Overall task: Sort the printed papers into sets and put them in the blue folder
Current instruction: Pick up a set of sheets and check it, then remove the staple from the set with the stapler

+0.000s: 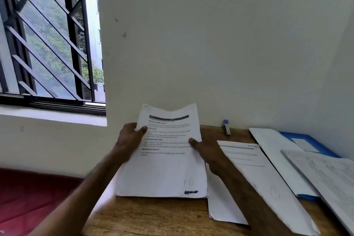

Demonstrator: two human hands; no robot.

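The person holds a printed paper (164,161) up in front of them, its lower edge resting on the wooden table (153,216) and its top leaning toward the wall. The left hand (130,138) grips the left edge, thumb pressed on the printed face. The right hand (208,153) pinches the right edge the same way, thumb on the front. Whether this is one sheet or several, I cannot tell.

Just right of it another printed sheet (254,170) lies flat on the table. Beyond that, farther right, the blue folder (314,142) lies open with white paper covering most of it. A stack of papers (329,176) overlaps its near right side. A small stapler (226,128) sits by the wall, behind the flat sheet. A barred window (47,44) is at the far left.
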